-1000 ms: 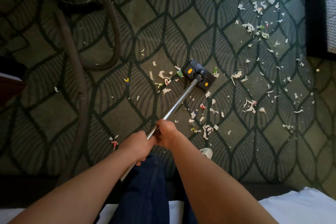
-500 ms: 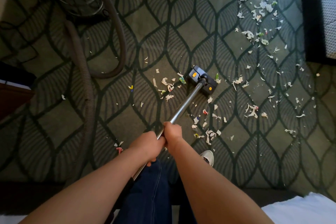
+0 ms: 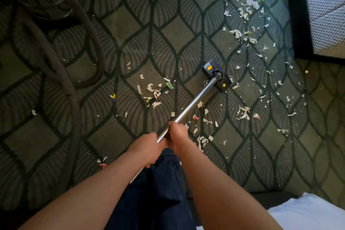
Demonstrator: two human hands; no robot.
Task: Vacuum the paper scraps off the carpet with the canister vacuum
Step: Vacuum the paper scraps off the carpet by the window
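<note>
Chrome wand (image 3: 194,101) slants toward one o'clock, its black floor head (image 3: 216,75) flat on the patterned carpet (image 3: 168,15) amid paper scraps (image 3: 154,92) strewn from centre to two o'clock. Left hand (image 3: 147,147) and right hand (image 3: 177,132) curl their fingers round the wand; the ribbed hose (image 3: 74,99) loops at ten o'clock.

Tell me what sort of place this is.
Probably a carpeted bedroom or hotel room: patterned carpet, an upholstered seat at upper right, and what looks like white bedding at lower right.
</note>
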